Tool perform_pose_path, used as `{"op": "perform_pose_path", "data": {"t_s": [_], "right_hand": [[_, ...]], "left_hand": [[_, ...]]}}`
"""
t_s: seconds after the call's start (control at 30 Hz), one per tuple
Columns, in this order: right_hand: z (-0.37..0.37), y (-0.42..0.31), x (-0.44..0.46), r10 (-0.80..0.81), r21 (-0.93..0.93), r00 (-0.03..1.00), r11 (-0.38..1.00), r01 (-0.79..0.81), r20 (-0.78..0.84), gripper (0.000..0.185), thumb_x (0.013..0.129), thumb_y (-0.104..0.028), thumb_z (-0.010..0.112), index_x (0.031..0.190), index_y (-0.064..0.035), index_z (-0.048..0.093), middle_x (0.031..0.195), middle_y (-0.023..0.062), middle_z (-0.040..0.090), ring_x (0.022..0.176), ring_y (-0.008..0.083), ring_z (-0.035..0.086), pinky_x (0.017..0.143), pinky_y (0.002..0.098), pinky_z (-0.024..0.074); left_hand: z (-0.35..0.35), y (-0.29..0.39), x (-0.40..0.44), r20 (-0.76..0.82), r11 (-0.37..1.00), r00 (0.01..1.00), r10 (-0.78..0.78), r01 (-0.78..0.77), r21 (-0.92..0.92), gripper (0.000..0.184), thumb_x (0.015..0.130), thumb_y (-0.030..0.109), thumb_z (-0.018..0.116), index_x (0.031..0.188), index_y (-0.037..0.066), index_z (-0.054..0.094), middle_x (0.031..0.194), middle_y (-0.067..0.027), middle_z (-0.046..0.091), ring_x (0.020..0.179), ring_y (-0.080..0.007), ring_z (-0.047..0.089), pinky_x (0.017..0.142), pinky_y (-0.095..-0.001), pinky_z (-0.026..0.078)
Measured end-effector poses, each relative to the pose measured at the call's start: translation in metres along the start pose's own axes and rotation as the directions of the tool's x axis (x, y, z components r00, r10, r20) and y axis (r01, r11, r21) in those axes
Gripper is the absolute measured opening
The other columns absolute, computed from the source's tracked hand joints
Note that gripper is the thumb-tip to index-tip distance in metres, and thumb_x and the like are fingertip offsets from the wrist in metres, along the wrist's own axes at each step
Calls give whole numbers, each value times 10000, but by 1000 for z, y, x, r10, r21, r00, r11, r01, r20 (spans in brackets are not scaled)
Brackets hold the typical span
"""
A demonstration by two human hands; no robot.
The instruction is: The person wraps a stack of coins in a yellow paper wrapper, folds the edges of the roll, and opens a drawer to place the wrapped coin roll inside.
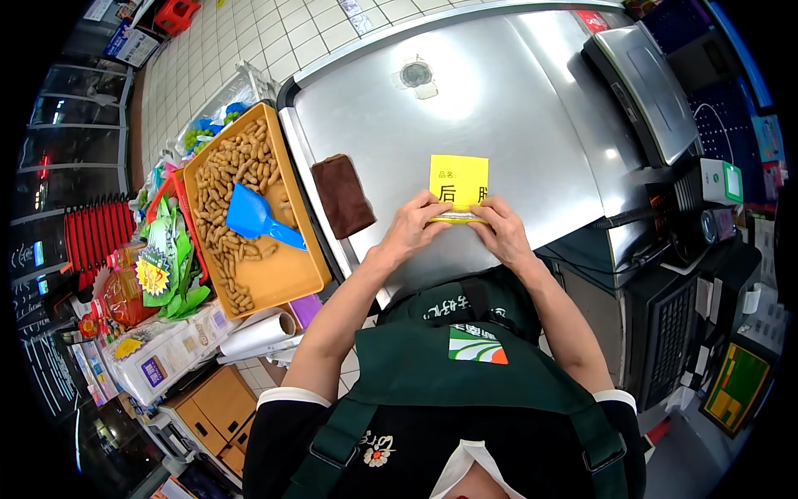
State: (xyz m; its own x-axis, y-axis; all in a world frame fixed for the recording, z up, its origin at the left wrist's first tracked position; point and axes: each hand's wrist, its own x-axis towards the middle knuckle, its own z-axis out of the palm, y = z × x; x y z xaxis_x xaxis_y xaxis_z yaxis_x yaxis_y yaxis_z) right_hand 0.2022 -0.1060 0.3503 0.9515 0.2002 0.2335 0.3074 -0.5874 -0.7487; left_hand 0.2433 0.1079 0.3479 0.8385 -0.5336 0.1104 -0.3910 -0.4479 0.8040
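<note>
Both hands grip the lower edge of a yellow sign card [459,171] with large black Chinese characters. A pale, shiny strip runs along that edge, and its exact kind is hard to make out. My left hand [411,226] pinches the strip's left end. At the right end, the fingers of my right hand [503,233] are closed on the same edge, partly covering the last character. The card is over the near part of the steel counter [515,108]. To the left of my left hand lies a folded brown cloth [342,196].
An orange tray [287,287] of peanuts [218,179] with a blue scoop [249,214] stands left of the counter. Bagged greens [176,258] and a paper roll [258,334] are beyond it. A silver machine [644,87] and a keyboard [669,333] are at right.
</note>
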Motion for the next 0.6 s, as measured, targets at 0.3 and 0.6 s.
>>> {"op": "perform_pose_path", "data": {"t_s": [0.3, 0.6], "right_hand": [[6, -2, 0, 53, 9, 996, 999, -52, -73, 226, 795, -52, 660, 1016, -11, 638, 926, 122, 588, 774, 281, 604, 669, 350, 503], [4, -8, 7, 116, 32, 993, 993, -115, -7, 195, 832, -51, 610, 1024, -61, 644, 910, 112, 549, 767, 267, 586, 662, 342, 487]], "left_hand": [[-1, -2, 8, -12, 998, 999, -32, 31, -46, 251, 768, 78, 706, 1016, 41, 684, 900, -89, 583, 739, -216, 594, 644, -310, 488], [-1, 1, 9, -4, 993, 996, -90, 90, -82, 205, 791, 78, 675, 991, 35, 683, 889, -111, 591, 743, -245, 602, 646, -326, 487]]}}
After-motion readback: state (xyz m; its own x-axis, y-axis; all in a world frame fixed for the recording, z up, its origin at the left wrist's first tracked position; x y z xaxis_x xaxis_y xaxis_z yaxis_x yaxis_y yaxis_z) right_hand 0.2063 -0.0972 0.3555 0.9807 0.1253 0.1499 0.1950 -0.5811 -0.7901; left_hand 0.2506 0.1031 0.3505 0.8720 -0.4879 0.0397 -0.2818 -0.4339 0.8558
